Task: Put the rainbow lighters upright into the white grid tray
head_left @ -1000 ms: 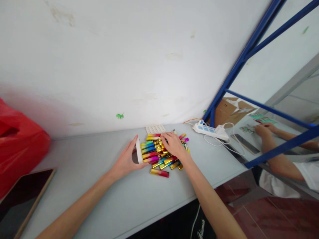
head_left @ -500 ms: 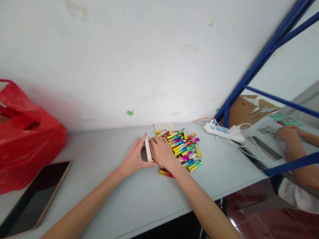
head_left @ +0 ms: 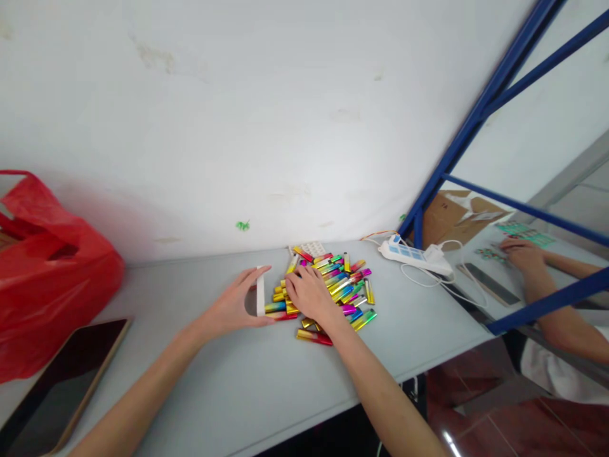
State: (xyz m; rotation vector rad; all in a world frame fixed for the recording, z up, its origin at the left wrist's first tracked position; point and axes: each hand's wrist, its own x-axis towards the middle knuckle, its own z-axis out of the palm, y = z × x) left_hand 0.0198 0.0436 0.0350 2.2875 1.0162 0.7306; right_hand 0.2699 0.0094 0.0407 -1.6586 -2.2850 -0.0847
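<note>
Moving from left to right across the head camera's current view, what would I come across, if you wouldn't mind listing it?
Red plastic bag → the person's left hand → their right hand → white power strip → another person's hands.

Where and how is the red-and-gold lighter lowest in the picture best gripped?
Probably across the middle of the red-and-gold lighter, coming from above and the near side: it lies flat, roughly crosswise, its near long edge exposed, while the pile of lighters sits beyond.
</note>
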